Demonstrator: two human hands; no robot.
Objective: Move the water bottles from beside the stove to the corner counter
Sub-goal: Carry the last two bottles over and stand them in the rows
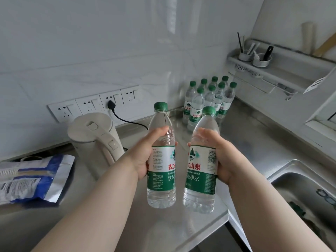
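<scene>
My left hand (143, 151) grips a clear water bottle (161, 180) with a green cap and a green-and-white label, held upright above the steel counter. My right hand (221, 157) holds a second, identical water bottle (201, 180), tilted slightly left. The two bottles hang side by side, close together but apart. Several more water bottles (209, 99) of the same kind stand clustered in the corner of the counter (241, 135), beyond both hands.
A beige electric kettle (96, 139) stands left of my hands, its black cord plugged into the wall sockets (94, 104). A blue-and-white bag (34, 179) lies at far left. A steel sink (307, 193) is at right. A wall rack (272, 70) with utensil cups hangs above the corner.
</scene>
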